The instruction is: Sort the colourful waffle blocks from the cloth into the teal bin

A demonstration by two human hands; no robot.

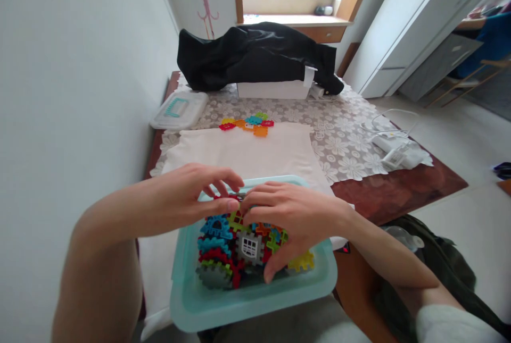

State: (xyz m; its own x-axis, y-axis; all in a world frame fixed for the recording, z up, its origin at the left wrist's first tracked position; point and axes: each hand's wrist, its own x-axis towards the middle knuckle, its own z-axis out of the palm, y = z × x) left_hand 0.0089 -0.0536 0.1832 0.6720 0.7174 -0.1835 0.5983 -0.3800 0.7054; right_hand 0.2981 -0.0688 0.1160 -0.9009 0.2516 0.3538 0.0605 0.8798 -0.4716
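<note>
My left hand reaches in from the left, its fingertips pinching a small red block at the top of a teal plastic bin. My right hand lies over the heap, fingers meeting the left fingertips and thumb pointing down among the pieces. The heap of interlocking gear-edged plastic blocks fills the bin, including a white window block and a grey gear. Part of the heap is hidden under my hands.
Several colourful blocks lie on a white cloth's far edge, over a lace tablecloth. Beyond stand a black garment on a white box and a clear plastic box. A wall runs along the left.
</note>
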